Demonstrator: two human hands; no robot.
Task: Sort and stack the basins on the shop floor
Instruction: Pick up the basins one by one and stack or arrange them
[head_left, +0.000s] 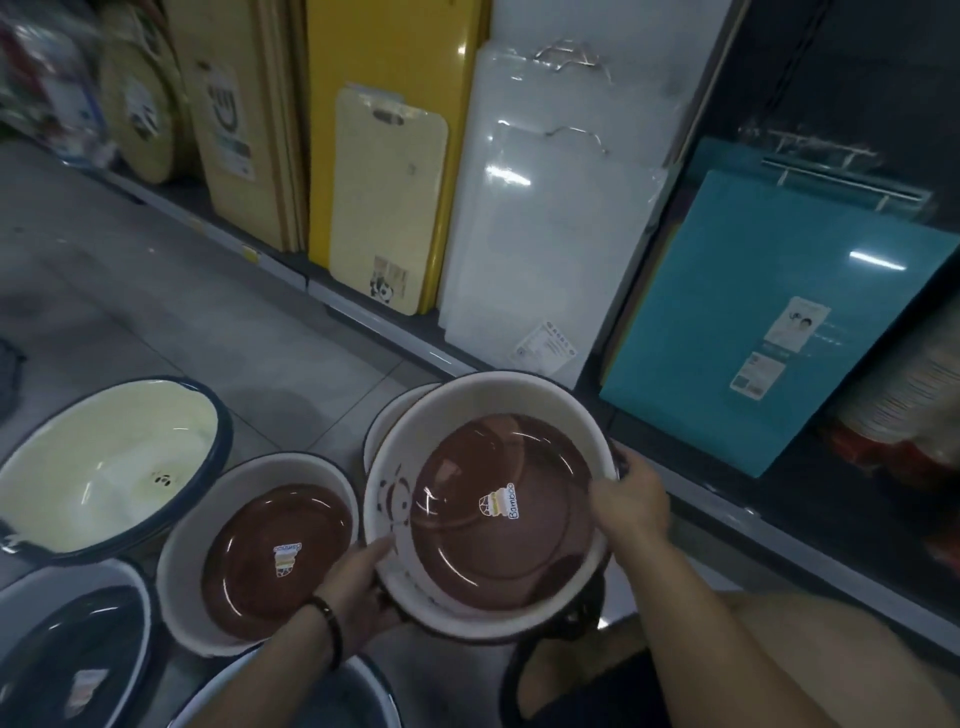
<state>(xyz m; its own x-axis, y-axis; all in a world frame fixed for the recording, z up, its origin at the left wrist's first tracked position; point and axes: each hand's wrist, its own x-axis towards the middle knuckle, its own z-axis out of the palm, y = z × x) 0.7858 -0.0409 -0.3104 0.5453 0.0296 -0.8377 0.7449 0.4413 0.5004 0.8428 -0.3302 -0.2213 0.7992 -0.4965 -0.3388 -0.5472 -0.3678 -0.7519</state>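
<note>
- Gripping brown-bottomed basin (498, 509) by rim with left hand (363, 587) and right hand (631, 501).
- Not yet nested into matching basin (260, 551) alongside.
- Leaving cream basin (104, 467), dark basin (67, 654) seemingly unsorted.

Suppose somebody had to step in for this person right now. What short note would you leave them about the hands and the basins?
Hands: the left hand and the right hand both grip the rim of the held basin, which is brown inside.
Things: a matching brown basin sits on the floor to its left. A cream basin and a dark basin lie further left. Another basin peeks out behind the held one.
Done: hard to tell.
Left: probably nest the held basin into the brown basin, then stack the others.
</note>
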